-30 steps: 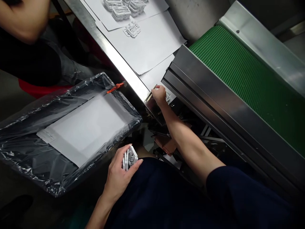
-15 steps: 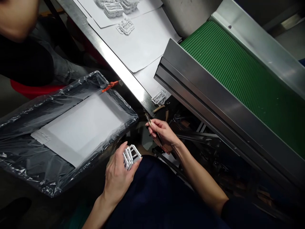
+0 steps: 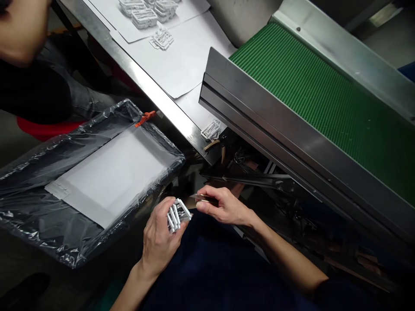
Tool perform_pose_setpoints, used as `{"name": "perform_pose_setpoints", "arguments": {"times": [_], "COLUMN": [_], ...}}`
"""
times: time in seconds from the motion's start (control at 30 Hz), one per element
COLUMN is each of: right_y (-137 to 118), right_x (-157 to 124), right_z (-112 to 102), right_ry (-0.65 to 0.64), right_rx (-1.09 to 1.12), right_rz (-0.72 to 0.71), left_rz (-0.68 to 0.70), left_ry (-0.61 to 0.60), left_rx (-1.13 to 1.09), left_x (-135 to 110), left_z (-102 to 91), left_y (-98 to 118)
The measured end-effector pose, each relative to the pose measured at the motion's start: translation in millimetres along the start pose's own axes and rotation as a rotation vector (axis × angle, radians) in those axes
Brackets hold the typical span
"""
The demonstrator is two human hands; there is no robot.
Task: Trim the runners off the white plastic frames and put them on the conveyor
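My left hand (image 3: 160, 239) is closed around a small stack of white plastic frame parts (image 3: 177, 214), held over my lap. My right hand (image 3: 223, 206) is closed on a thin tool (image 3: 202, 198) with a metal tip, its point right beside the white parts. More white plastic parts (image 3: 210, 129) lie on the steel table's near corner. Further piles of white parts (image 3: 147, 15) sit on grey sheets at the table's far end.
A black tray (image 3: 42, 216) lined with clear plastic film holds a grey sheet at my left, with an orange clip (image 3: 145, 117) on its rim. A green conveyor belt (image 3: 324, 95) runs at the right. Another person's dark sleeve (image 3: 35, 93) is at upper left.
My right hand has come down from the table's corner with the thin tool to the white parts in my left hand. The left hand has hardly moved.
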State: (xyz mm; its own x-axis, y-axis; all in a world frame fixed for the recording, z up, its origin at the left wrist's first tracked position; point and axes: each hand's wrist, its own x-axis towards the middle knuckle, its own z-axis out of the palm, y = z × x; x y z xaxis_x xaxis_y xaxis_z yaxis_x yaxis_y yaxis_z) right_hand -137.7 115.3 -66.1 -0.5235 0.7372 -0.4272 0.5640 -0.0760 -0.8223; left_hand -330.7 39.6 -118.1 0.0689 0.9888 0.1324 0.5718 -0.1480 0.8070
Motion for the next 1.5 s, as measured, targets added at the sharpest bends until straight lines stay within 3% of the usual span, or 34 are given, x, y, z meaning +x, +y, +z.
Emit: {"name": "perform_pose_setpoints", "arguments": {"times": [0.37,0.67,0.83,1.07,1.3,1.5], "right_y": [4,5,3,-4,-12,-16], "right_x": [-7,-11,-11,-11,-12,-11], "right_z": [7,12,13,16,16,20], "right_ry": [0.005,0.026,0.045,0.07,0.093,0.166], "right_rx": [-0.094,-0.056,-0.053,-0.125,-0.161,-0.266], "right_rz": [-0.054,0.039,0.045,0.022,0.088,0.105], "left_rz": [0.016,-0.364,-0.499,-0.604,-0.646,-0.82], "left_ry": [-0.051,-0.202,-0.238,-0.328,-0.219,-0.201], "left_rx": [0.048,-0.118,-0.205,-0.6,-0.737,-1.114], "left_x": [-6,-7,-7,-3,-2,-1], "left_z": [2.8,-0.5,-0.6,-2.2,3.1,8.2], "left_y": [3,15,18,18,21,27]}}
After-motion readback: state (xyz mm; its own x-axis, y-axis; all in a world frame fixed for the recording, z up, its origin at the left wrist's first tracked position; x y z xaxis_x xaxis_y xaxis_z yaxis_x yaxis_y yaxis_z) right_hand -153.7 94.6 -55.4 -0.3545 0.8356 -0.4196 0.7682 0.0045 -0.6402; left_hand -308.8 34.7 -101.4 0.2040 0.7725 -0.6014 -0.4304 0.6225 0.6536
